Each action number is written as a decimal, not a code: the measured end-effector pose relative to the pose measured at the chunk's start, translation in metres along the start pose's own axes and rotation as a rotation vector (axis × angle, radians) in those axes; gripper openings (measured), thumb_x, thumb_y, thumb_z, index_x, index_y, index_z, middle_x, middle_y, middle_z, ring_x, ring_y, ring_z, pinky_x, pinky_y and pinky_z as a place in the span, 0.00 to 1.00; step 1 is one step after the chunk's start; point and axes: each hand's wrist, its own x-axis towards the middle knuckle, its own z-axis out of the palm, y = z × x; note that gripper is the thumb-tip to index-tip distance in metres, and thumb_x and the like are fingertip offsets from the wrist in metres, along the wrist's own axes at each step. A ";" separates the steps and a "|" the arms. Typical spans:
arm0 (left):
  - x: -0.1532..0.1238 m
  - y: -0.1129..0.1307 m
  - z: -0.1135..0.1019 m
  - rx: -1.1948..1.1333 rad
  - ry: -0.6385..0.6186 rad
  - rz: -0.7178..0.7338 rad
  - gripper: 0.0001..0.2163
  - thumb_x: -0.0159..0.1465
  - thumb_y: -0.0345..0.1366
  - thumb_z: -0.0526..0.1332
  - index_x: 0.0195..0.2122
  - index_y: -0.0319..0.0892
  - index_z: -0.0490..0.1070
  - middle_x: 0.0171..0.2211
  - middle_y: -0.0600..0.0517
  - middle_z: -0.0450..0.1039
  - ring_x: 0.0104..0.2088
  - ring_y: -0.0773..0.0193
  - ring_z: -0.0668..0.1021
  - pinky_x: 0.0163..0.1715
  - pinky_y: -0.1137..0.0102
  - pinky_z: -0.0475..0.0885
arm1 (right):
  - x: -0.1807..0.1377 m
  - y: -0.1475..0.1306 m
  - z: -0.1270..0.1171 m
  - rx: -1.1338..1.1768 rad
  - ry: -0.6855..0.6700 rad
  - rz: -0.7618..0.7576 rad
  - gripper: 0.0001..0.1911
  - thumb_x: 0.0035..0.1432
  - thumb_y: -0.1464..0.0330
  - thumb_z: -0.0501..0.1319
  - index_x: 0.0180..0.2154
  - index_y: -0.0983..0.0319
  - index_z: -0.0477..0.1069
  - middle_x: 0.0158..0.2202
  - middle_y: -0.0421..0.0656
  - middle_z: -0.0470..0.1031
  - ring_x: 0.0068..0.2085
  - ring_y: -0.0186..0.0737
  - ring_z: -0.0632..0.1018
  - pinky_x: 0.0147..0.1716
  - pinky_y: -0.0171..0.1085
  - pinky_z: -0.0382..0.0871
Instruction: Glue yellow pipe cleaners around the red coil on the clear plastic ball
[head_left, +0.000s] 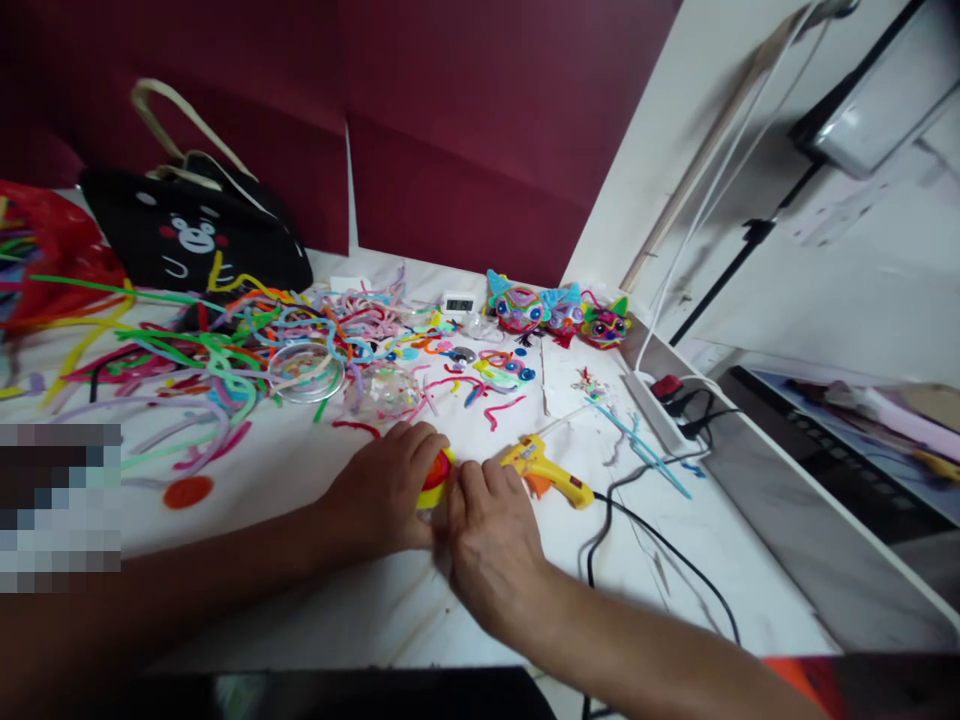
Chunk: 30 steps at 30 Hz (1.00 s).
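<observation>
Between my hands, near the table's front, is a small round red and yellow piece (436, 473); its kind is unclear and my fingers cover most of it. My left hand (382, 490) is closed around its left side. My right hand (495, 535) has its fingers curled and pressed against the right side, with the fingertips partly hidden. Just right of the right hand lies a yellow glue gun (550, 472), its black cord trailing off to the right. A flat orange disc (187, 491) rests on the table left of my left hand.
Tangled pipe cleaners (217, 360) and a clear round dish (306, 373) cover the left. Behind are a black bag (195, 235), a small digital clock (459, 302) and several decorated animal heads (517, 308). A power strip (664, 415) runs along the right ledge.
</observation>
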 end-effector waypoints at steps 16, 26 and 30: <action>-0.008 -0.021 -0.008 -0.164 -0.032 0.077 0.46 0.54 0.48 0.82 0.72 0.42 0.67 0.67 0.36 0.78 0.65 0.35 0.82 0.66 0.44 0.81 | -0.006 0.006 -0.003 0.042 -0.014 0.060 0.08 0.69 0.77 0.70 0.49 0.68 0.83 0.42 0.52 0.80 0.41 0.54 0.74 0.41 0.49 0.72; -0.016 -0.040 -0.014 -0.314 -0.083 0.101 0.48 0.60 0.57 0.81 0.77 0.47 0.65 0.74 0.35 0.74 0.72 0.35 0.78 0.74 0.42 0.75 | -0.008 0.021 -0.009 0.101 0.004 0.074 0.15 0.70 0.81 0.62 0.52 0.68 0.84 0.41 0.52 0.80 0.41 0.55 0.77 0.42 0.49 0.72; -0.016 -0.044 -0.019 -0.358 -0.102 0.114 0.51 0.60 0.59 0.81 0.79 0.48 0.63 0.76 0.35 0.72 0.75 0.33 0.76 0.75 0.39 0.73 | -0.008 0.027 -0.012 0.135 0.027 0.097 0.18 0.69 0.83 0.59 0.52 0.68 0.84 0.42 0.53 0.80 0.41 0.55 0.77 0.43 0.50 0.73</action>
